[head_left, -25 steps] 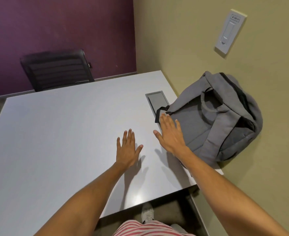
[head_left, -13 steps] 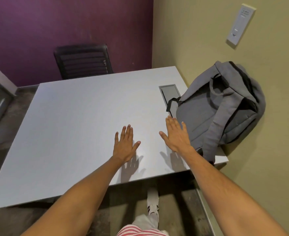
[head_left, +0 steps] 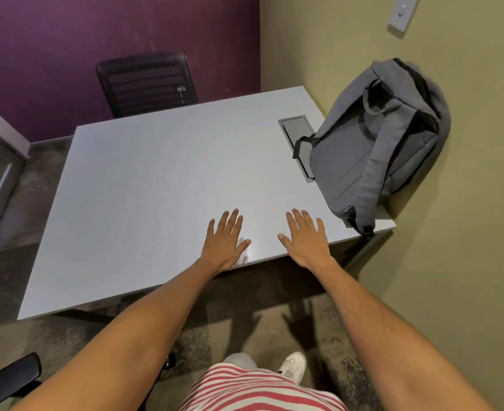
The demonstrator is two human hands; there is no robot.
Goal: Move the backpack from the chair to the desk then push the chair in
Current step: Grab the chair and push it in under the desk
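A grey backpack point(head_left: 375, 149) stands on the right end of the grey desk point(head_left: 156, 185), leaning against the olive wall. My right hand point(head_left: 305, 237) hovers flat over the desk's near edge, fingers spread, well left of the backpack and apart from it. My left hand point(head_left: 225, 240) is beside it, also flat and spread, holding nothing. A black armrest point(head_left: 10, 378) of a chair shows at the bottom left corner; the rest of that chair is out of view.
A second black mesh chair point(head_left: 148, 83) stands behind the desk against the purple wall. A metal cable hatch point(head_left: 296, 143) is set in the desktop, partly under the backpack. A wall switch plate point(head_left: 400, 11) is at top right. Carpeted floor lies below me.
My right hand came off the backpack and drew back to the desk's near edge. Both hands moved toward me, and the view pulled back so the floor and a chair armrest appear.
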